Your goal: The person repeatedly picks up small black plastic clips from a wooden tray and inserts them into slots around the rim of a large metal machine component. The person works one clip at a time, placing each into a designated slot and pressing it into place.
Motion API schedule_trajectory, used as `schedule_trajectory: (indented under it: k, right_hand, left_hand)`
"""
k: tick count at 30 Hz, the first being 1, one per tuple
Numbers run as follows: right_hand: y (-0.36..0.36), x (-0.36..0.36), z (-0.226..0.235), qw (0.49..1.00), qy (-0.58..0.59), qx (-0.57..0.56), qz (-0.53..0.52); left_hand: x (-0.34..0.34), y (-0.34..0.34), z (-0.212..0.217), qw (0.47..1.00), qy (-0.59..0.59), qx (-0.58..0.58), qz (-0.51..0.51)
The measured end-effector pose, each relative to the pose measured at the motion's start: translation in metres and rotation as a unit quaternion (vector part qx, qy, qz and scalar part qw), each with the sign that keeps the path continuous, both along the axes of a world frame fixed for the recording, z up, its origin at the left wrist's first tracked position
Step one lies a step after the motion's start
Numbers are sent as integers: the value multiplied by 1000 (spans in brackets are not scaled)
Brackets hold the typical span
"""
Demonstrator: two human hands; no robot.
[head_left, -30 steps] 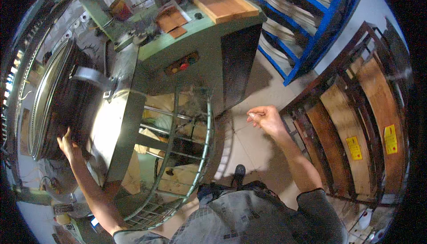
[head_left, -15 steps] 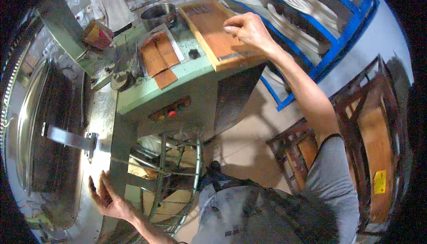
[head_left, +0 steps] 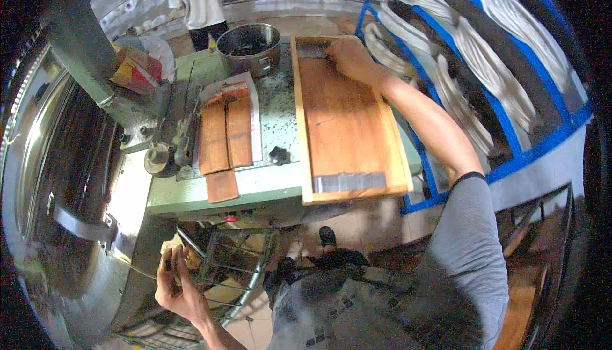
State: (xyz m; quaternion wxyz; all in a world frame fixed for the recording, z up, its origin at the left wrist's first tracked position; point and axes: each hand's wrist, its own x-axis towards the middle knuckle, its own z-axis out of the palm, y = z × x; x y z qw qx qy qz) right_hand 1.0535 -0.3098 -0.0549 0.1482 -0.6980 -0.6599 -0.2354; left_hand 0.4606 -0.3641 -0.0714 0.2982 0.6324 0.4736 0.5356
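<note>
A shallow wooden tray (head_left: 354, 130) with a pale rim lies on the green machine top. Reaching into its far end, my right hand (head_left: 356, 61) has its fingers curled down by a row of small grey pieces (head_left: 310, 51). What the fingertips hold, if anything, is hidden. Another row of thin grey pieces (head_left: 349, 182) lies along the tray's near end. Low at the left, my left hand (head_left: 177, 285) is raised beside the machine with thumb and fingers drawn together. I cannot make out anything between them.
Brown strips (head_left: 226, 134) on white paper, a dark knob (head_left: 278, 155) and a metal pot (head_left: 248, 49) sit left of the tray. A curved metal handle (head_left: 80, 224) juts out at far left. Blue racks (head_left: 491, 101) hold white cloth at right. A person (head_left: 196, 2) stands beyond.
My right hand has gone from above the tray down into its far end. The left hand's fingers have come closer together. My view has swung toward the machine top.
</note>
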Motion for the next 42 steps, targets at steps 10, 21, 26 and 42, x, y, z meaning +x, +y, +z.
schedule_trajectory:
  k: [10,21,26,42]
  right_hand:
    - [-1,15,4,993,-49,-43,102]
    - [-15,2,37,972,46,-167,160]
    - [-66,-31,68,968,109,20,223]
    - [-157,-229,125,875,303,-39,375]
  left_hand:
    - [163,-47,72,976,132,134,-110]
    - [365,51,48,864,-187,-370,-286]
    - [421,77,41,772,-412,-358,-326]
    - [158,-77,100,815,-327,-321,-355]
